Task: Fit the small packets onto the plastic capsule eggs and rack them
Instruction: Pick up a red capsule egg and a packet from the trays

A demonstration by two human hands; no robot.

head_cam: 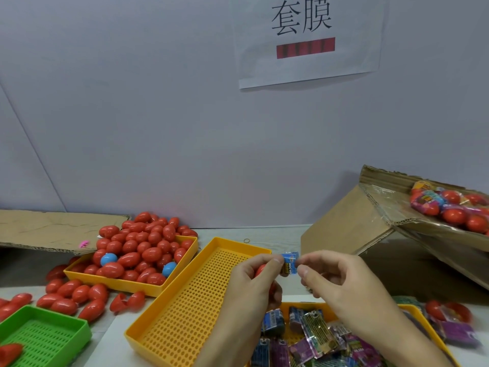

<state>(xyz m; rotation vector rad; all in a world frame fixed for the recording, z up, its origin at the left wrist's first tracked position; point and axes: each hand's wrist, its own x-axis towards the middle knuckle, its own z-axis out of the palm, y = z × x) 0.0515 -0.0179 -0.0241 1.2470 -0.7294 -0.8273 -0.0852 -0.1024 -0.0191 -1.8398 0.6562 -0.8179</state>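
Packets heaped bottom centre. Above them, left hand grips a red egg, right hand pinches a blue packet beside it, mid-frame over the empty rack. Risk: thin film tears or slips if pulled skewed. Spare eggs upper left

Bright even light, soft shadows, sheen on red eggs, blur at four and eight o'clock, wide-angle bowing at edges
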